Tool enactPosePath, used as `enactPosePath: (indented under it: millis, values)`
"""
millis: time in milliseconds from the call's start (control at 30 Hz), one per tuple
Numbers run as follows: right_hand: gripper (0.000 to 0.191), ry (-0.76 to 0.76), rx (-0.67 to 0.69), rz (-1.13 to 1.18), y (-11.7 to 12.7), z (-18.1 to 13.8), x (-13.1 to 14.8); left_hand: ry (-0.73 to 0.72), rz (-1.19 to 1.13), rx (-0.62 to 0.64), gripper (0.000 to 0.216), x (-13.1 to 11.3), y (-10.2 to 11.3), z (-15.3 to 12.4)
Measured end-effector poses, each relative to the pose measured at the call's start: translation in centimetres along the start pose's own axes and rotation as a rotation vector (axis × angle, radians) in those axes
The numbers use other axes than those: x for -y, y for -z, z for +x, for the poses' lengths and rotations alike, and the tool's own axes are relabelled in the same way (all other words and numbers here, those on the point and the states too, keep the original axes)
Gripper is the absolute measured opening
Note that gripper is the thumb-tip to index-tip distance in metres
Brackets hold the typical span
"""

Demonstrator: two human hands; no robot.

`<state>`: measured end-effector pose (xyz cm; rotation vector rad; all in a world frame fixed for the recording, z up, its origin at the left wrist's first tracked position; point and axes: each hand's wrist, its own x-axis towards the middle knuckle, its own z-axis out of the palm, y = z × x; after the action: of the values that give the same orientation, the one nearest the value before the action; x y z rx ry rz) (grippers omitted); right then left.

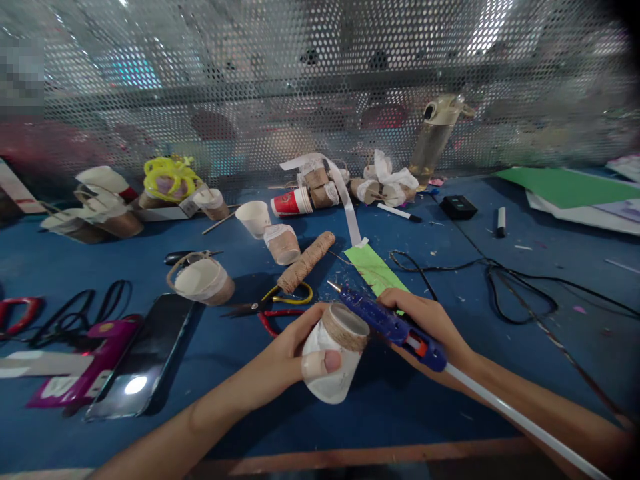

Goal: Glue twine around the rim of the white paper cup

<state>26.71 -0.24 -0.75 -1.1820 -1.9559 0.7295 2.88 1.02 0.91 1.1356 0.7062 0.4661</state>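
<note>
My left hand is wrapped round a white paper cup banded with brown twine near its upturned end. In my right hand is a blue hot glue gun, its metal tip pointing up and left, just above the cup and apart from it. A long white glue stick sticks out of the gun's back. Beyond the cup lie scissors with yellow and red handles and a spool of brown twine. A green paper strip lies behind the gun.
A twine-handled cup and a phone are at left. More cups line the back, by a perforated metal screen. A water bottle stands there. Black cable and green sheets lie at right.
</note>
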Motion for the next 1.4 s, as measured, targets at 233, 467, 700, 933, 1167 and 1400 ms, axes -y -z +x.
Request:
enactPosePath:
  millis: [233, 467, 700, 933, 1167, 1400]
  values:
    - [0.01, 0.007, -0.017, 0.016, -0.07, 0.0, 0.12, -0.006, 0.006, 0.007, 0.059, -0.09, -0.01, -0.09]
    - [0.011, -0.029, -0.006, 0.034, -0.6, 0.0, -0.27, 0.011, 0.014, 0.005, 0.06, -0.18, -0.13, -0.1]
    - [0.01, -0.009, 0.046, 0.026, -0.44, -0.16, -0.09, 0.034, 0.037, -0.003, 0.061, 0.08, 0.09, -0.21]
    - [0.011, -0.009, 0.06, 0.027, -0.17, -0.03, 0.05, 0.034, 0.039, -0.028, 0.065, 0.2, -0.02, -0.41]
    - [0.008, 0.017, 0.066, 0.013, -0.03, 0.02, 0.11, 0.026, 0.042, -0.019, 0.066, 0.13, -0.08, -0.44]
    - [0.011, 0.003, 0.076, 0.019, -0.05, 0.04, 0.11, 0.047, 0.061, -0.011, 0.067, -0.14, -0.11, -0.36]
